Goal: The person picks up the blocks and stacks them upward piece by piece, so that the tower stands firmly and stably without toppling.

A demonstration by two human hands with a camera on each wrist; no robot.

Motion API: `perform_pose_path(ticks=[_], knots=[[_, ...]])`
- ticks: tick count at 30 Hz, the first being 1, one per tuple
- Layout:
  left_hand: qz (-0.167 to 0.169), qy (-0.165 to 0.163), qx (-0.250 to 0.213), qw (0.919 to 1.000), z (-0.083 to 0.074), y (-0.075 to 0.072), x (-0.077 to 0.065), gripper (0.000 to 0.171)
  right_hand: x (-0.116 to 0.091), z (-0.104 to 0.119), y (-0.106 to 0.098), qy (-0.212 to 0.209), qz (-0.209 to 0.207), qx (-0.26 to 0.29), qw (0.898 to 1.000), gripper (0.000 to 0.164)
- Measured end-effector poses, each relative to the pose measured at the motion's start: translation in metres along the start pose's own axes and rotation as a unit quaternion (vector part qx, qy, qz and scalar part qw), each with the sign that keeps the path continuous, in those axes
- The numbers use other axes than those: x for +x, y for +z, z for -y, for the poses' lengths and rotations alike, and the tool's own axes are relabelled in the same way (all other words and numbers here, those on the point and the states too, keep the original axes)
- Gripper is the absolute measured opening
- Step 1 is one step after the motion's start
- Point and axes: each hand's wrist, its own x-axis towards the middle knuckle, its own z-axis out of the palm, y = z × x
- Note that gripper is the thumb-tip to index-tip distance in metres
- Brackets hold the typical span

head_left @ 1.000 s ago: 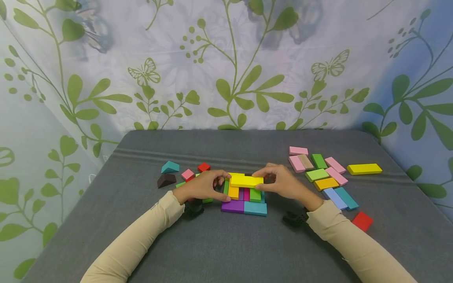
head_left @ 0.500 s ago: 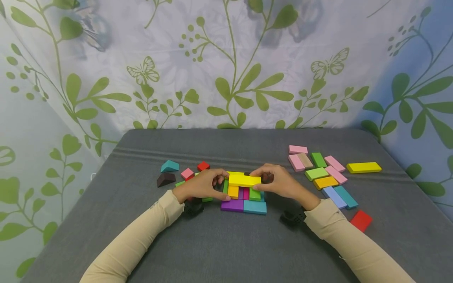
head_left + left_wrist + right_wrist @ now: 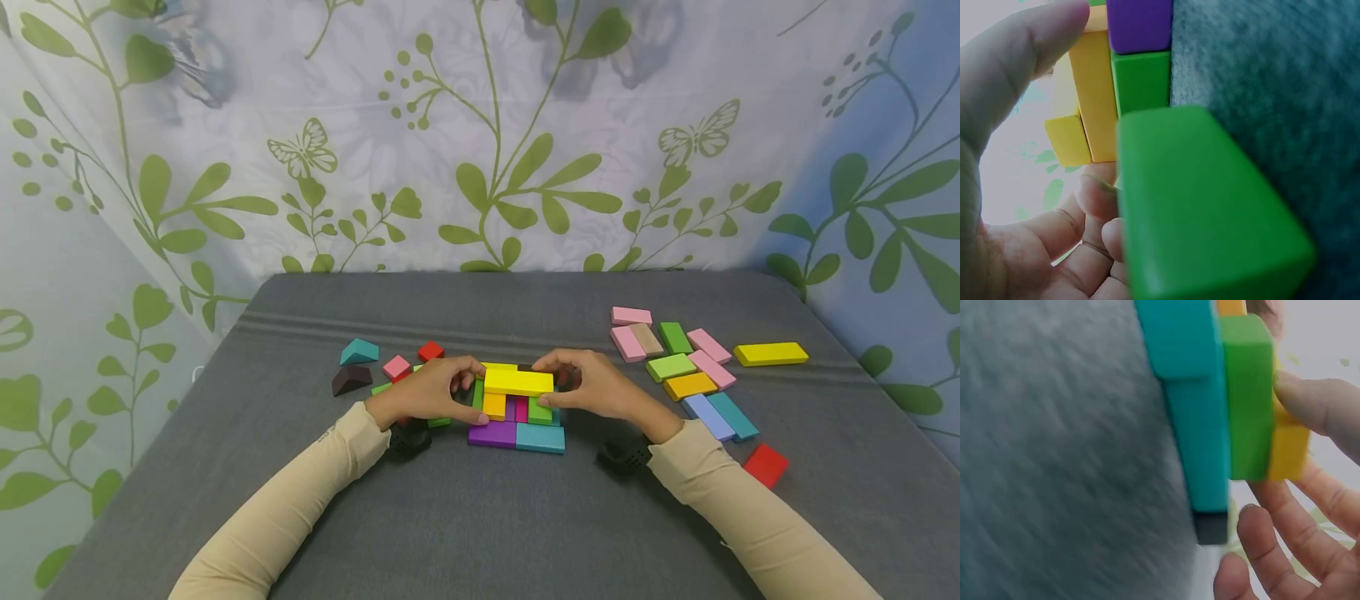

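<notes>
A low stack of coloured wooden blocks stands mid-table. A yellow block (image 3: 519,382) lies crosswise on top of it, over an orange block (image 3: 494,406) and a green block (image 3: 539,412). My right hand (image 3: 592,385) pinches the yellow block near its right end, thumb in front and fingers behind. At the stack's left side my left hand (image 3: 435,389) holds the orange block (image 3: 1094,94) between thumb and fingertips, as the left wrist view shows. Purple (image 3: 492,435) and teal (image 3: 540,438) blocks form the front of the base. Part of the stack's back is hidden.
Loose blocks lie to the right, among them a yellow one (image 3: 771,354), a red one (image 3: 767,465) and several pink ones. On the left are a teal arch (image 3: 360,352), a dark brown arch (image 3: 351,381) and small red blocks (image 3: 431,351). A patterned curtain hangs behind the table.
The yellow block, held by the right hand, has shifted slightly left over the stack during the first half second. Since then it has barely moved. The left hand has stayed in place.
</notes>
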Motion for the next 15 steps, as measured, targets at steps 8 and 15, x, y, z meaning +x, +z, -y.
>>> perform_pose_path(ticks=[8,15], knots=[[0.000,0.005,0.003,1.0000,-0.001,0.000,-0.001,0.058,-0.014,0.004,-0.048,-0.034,-0.041,-0.028,0.998,0.034],[0.001,0.001,0.000,1.0000,-0.004,0.000,-0.003,0.058,-0.049,0.007,-0.112,-0.011,-0.115,-0.005,0.993,0.030]])
